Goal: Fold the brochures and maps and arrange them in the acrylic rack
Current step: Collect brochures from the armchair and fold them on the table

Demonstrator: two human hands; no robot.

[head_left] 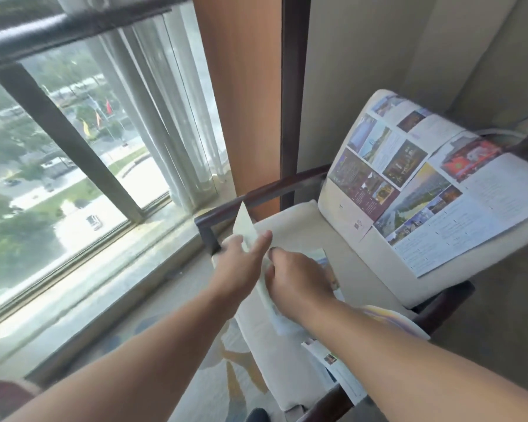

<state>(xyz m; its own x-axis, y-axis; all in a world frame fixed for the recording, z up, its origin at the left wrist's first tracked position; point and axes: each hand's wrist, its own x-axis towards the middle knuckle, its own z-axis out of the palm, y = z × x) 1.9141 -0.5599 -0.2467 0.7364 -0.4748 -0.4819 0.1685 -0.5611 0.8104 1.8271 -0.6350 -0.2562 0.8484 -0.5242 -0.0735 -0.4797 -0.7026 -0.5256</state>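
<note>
Two bare forearms reach out from the camera over the front of a cushioned armchair (296, 226) beside a high window (58, 162), where a person works a pale folded brochure (245, 220) into a narrow strip. The left hand (241, 257) grips the strip near its upper end, above the chair's seat and close to the dark wooden armrest (256, 197), while the right hand (296, 275) has its fingers curled onto the strip's lower edge, pinching it just beside the left. One end of the strip points up toward the armrest; the other runs down between the wrists. A large printed map (409, 184) lies open, draped over the chair's backrest, and another printed leaflet (326, 357) rests on the seat's front edge under the right forearm. The acrylic rack is not in view. The fold in hand looks best finished by lining up the long edges first, then running pinched fingers along the crease against the seat cushion so the strip stays flat and slim enough for a rack slot.
</note>
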